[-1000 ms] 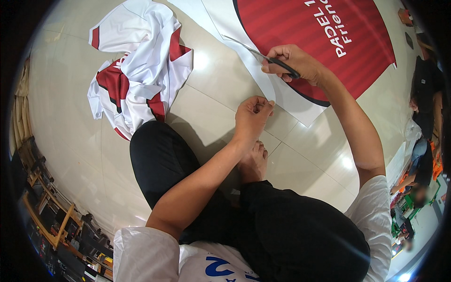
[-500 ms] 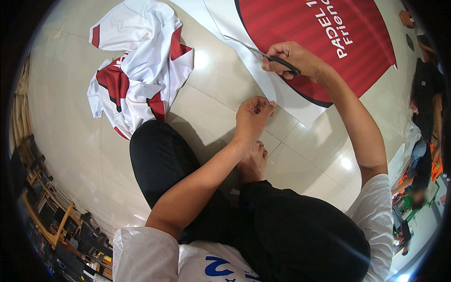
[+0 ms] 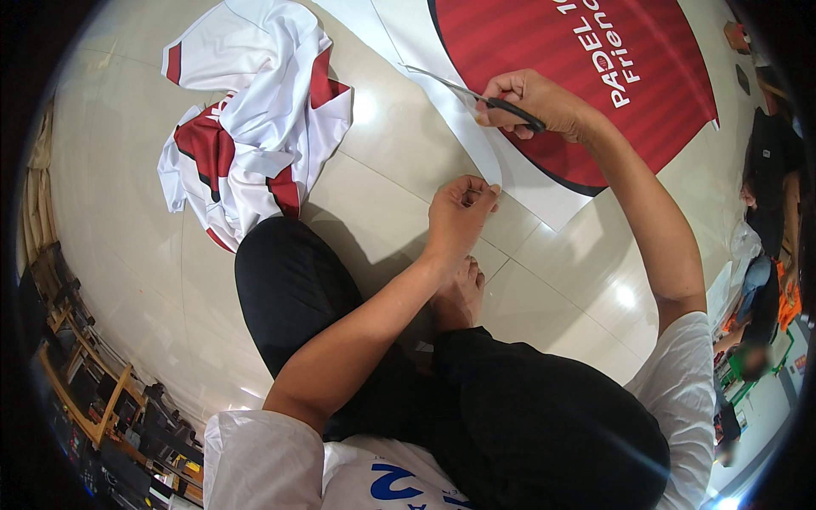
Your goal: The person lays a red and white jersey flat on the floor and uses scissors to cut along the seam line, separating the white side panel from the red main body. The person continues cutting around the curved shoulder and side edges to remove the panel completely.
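Note:
My right hand (image 3: 537, 106) is closed round the black handles of a pair of scissors (image 3: 516, 113). Their long metal blades point to the upper left, over the white margin of a red printed panel (image 3: 544, 64) with a black curved border. A loose white strip (image 3: 478, 144) runs along the panel's near edge. Its rounded end is pinched between thumb and fingers of my left hand (image 3: 455, 221), nearer to me. I cannot tell whether the panel is cloth or paper.
A crumpled white and red jersey (image 3: 255, 127) lies on the tiled floor (image 3: 552, 280) at the upper left. My bare foot (image 3: 460, 297) is just below my left hand. Wooden-framed items (image 3: 102, 399) stand at the far left; other people (image 3: 769, 161) are at the right rim.
Almost everything stays put. My right hand and the scissors have shifted very slightly; my left hand keeps its pinch on the strip.

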### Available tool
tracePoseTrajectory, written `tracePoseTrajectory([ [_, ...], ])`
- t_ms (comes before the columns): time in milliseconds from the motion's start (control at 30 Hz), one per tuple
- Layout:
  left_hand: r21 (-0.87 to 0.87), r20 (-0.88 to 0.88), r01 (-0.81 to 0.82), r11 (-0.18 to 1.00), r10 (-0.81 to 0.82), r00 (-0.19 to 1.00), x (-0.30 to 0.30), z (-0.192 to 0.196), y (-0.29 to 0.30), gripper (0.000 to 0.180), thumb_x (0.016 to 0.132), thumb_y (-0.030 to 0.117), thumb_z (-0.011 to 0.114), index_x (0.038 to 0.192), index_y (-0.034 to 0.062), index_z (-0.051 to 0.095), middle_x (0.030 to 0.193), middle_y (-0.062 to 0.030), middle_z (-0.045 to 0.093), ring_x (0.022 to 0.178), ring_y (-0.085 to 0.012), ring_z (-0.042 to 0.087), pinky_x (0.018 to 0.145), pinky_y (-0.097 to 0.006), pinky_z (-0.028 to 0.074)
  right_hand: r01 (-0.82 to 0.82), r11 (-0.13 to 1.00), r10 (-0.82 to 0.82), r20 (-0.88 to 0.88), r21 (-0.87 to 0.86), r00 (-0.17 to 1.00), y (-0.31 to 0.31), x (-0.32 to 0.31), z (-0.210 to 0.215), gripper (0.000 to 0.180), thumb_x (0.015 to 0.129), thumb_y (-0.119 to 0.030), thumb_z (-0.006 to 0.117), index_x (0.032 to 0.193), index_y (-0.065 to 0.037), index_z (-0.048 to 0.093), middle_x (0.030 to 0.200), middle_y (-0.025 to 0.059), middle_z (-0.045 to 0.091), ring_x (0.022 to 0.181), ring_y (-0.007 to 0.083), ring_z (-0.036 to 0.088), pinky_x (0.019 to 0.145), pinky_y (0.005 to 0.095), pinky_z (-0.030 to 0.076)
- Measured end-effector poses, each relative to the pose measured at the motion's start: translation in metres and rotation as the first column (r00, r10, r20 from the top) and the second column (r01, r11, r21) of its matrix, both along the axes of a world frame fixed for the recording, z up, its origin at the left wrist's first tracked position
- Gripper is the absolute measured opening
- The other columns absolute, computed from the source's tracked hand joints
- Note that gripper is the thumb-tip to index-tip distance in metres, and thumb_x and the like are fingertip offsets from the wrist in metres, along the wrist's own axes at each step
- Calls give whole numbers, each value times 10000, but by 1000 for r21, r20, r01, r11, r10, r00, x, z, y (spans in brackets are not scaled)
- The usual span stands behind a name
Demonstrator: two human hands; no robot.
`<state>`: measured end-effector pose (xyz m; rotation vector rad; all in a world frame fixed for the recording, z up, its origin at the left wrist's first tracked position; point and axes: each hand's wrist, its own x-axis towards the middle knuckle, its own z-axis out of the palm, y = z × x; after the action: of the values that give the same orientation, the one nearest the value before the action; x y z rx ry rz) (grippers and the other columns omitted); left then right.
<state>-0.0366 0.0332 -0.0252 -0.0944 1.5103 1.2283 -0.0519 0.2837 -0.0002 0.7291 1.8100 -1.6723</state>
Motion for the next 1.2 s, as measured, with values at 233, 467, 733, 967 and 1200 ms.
tracePoseTrajectory([
  [233,-4,7,2,1000,-2,1000,0,3,2,205,1022,254,768,1002,61,703,828,9,705,805,-54,650,664,-232,449,14,1000,-14,2,9,1000,0,-2,1,356,844,-377,891,968,-75,745,700,-26,608,587,65,568,537,215,440],
  [467,-6,14,-3,1000,3,1000,0,4,2,202,1023,250,762,994,60,701,834,9,704,821,-58,666,662,-235,454,-7,1000,7,41,20,999,-2,-11,12,217,888,-257,843,968,-90,730,705,-44,598,580,34,521,515,206,402],
  [733,-16,0,18,1000,-18,1000,-1,4,2,206,1025,255,760,973,65,700,813,14,699,796,-52,658,652,-234,449,-20,1000,19,29,23,999,2,-14,6,237,869,-277,851,969,-97,734,695,-45,601,560,32,527,516,192,414],
  [967,0,-9,4,1000,-4,1000,0,3,1,199,1030,252,756,980,67,699,829,14,708,786,-43,643,649,-231,446,-42,999,42,17,29,999,4,-15,6,265,860,-305,879,955,-102,737,697,-50,602,564,29,533,515,195,417],
  [1200,16,-2,6,1000,-6,1000,0,2,1,199,1032,253,754,985,67,699,826,20,702,792,-51,648,649,-235,448,-65,998,65,6,22,998,8,-19,0,256,870,-284,876,965,-94,733,698,-61,598,578,27,537,514,196,421],
])
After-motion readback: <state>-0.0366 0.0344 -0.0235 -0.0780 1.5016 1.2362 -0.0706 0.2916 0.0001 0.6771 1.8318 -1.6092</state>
